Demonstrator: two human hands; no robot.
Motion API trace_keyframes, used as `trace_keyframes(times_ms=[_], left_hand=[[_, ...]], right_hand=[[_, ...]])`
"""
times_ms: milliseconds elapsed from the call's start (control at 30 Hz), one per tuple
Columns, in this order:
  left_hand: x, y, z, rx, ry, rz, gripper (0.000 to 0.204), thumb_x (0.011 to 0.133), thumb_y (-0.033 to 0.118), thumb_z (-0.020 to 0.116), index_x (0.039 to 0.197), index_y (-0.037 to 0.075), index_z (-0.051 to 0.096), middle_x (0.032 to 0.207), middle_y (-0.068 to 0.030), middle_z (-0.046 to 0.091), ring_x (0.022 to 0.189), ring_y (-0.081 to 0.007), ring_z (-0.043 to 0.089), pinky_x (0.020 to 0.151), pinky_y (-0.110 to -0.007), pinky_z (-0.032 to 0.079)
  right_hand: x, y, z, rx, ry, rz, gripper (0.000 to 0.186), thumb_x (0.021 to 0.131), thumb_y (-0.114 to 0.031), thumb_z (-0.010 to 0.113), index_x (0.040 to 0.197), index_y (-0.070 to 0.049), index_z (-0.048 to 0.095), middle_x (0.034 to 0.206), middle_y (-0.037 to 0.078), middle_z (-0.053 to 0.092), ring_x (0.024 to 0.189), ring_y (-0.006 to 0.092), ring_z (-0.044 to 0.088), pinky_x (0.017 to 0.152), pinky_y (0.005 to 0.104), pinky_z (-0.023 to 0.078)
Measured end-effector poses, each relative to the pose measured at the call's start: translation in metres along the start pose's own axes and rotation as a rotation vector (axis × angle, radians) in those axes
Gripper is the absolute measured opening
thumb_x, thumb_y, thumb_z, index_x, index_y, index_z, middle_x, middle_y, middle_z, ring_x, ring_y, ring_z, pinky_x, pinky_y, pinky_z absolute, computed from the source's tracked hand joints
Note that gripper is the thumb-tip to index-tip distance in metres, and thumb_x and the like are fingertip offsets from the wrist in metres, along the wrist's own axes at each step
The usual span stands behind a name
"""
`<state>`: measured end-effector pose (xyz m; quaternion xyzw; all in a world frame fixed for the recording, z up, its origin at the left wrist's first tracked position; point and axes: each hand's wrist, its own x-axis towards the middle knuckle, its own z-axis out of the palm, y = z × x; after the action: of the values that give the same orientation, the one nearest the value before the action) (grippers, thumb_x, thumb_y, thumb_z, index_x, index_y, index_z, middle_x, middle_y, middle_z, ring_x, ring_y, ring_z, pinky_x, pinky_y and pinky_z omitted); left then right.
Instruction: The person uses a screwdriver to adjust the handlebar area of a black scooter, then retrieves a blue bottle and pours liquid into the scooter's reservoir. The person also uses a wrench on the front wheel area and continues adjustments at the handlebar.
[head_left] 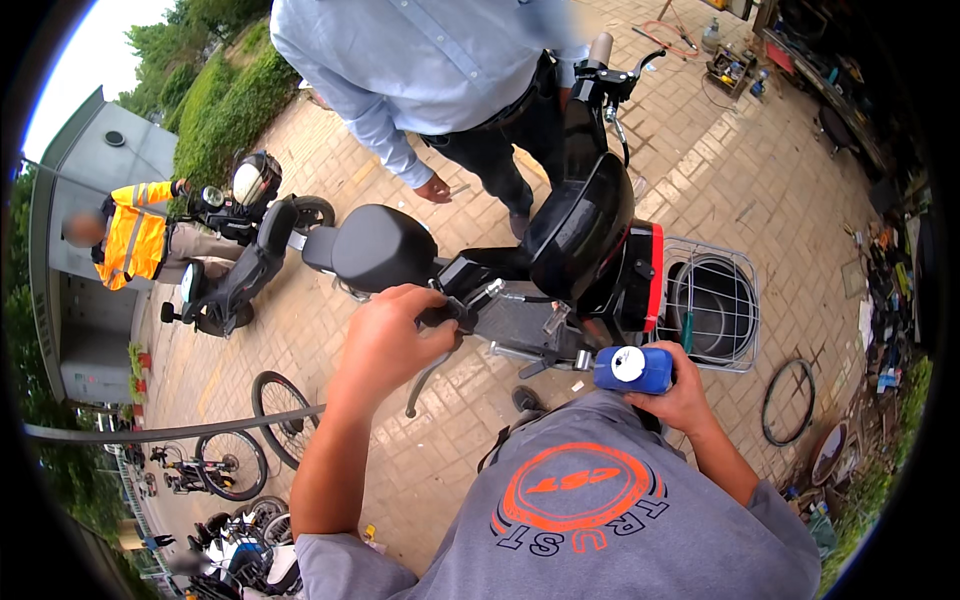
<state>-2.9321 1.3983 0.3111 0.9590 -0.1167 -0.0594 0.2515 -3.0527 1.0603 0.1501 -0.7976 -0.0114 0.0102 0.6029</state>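
A black electric scooter stands in front of me, with its black seat (pixel 385 246) to the left and a glossy black front cover (pixel 583 228) at the middle. My left hand (pixel 392 335) is closed round the near handlebar grip (pixel 440 312), and a brake lever (pixel 424 386) sticks out below it. In my right hand (pixel 681 392) is a blue bottle (pixel 655 372) with a white cap (pixel 628 363), held close to my shirt. Just beyond the bottle is the scooter's wire front basket (pixel 745 320), with a dark round thing inside.
Across the scooter stands a person in a light blue shirt (pixel 430 65), one hand hanging near the seat. Another person in a yellow vest (pixel 138 230) is by a second scooter (pixel 250 260) at left. A loose tyre (pixel 790 402) lies right, near scattered tools and parts (pixel 735 70).
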Motion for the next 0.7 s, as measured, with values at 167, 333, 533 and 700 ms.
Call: trace_keyframes(times_ms=[167,333,533,700], left_hand=[[0.000,0.002,0.004,0.105,0.014,0.066,0.025,0.071,0.014,0.075,0.092,0.000,0.071,0.091,-0.0118,0.069,0.083,-0.0284,0.065,0.073,-0.036,0.051],[-0.001,0.000,0.006,0.135,0.029,0.113,0.024,0.072,0.015,0.075,0.092,0.001,0.071,0.093,-0.0116,0.069,0.087,-0.0291,0.065,0.075,-0.037,0.052],[-0.006,0.001,0.005,-0.031,0.038,0.079,0.021,0.078,0.009,0.073,0.097,-0.001,0.071,0.097,-0.0124,0.067,0.087,-0.0288,0.065,0.076,-0.034,0.051],[-0.009,-0.005,0.014,-0.100,0.066,0.098,0.020,0.080,0.005,0.072,0.099,-0.002,0.070,0.097,-0.0120,0.067,0.086,-0.0264,0.065,0.075,-0.033,0.051]], right_hand=[[0.001,0.001,0.001,0.011,-0.003,0.013,0.067,0.058,-0.015,0.092,0.114,-0.005,0.057,0.107,0.010,0.062,0.100,0.0238,0.061,0.089,0.0354,0.048],[0.001,0.004,0.001,-0.015,0.013,-0.020,0.067,0.058,-0.016,0.092,0.114,-0.005,0.057,0.106,0.010,0.062,0.100,0.0237,0.062,0.089,0.0354,0.048],[0.001,0.004,0.000,-0.009,0.008,-0.028,0.067,0.058,-0.017,0.093,0.114,-0.005,0.057,0.106,0.010,0.062,0.100,0.0238,0.062,0.089,0.0358,0.048],[0.003,0.002,0.000,-0.003,-0.009,-0.012,0.067,0.058,-0.016,0.092,0.114,-0.005,0.057,0.107,0.010,0.062,0.100,0.0241,0.061,0.089,0.0360,0.048]])
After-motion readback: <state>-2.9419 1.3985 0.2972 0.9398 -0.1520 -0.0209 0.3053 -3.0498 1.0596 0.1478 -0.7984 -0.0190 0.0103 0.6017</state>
